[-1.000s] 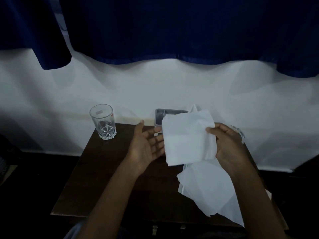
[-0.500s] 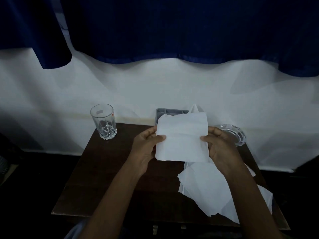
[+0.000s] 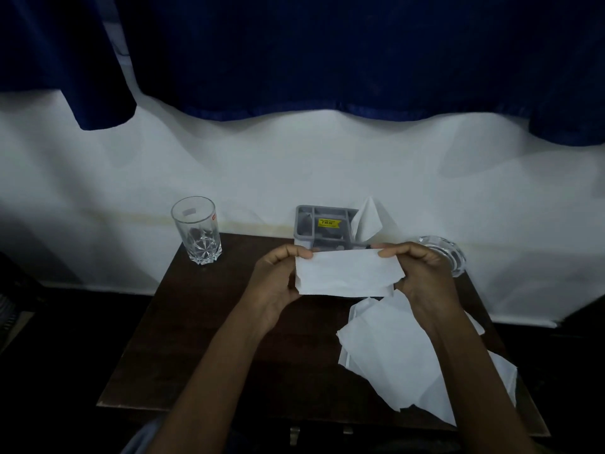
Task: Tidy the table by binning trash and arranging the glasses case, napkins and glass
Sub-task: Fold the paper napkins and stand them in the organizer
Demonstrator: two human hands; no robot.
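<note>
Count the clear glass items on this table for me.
2. A tall clear drinking glass stands at the dark wooden table's far left corner; a low clear glass dish sits far right, partly hidden behind the right hand.

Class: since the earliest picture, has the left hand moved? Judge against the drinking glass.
Yes. The left hand closed onto the napkin, pinching its upper corner, shifting slightly rightward from the glass.

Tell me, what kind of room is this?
Probably a home or guest room: a small dark wooden table against a white wall, blue curtains above, a drinking glass and napkins on it.
</note>
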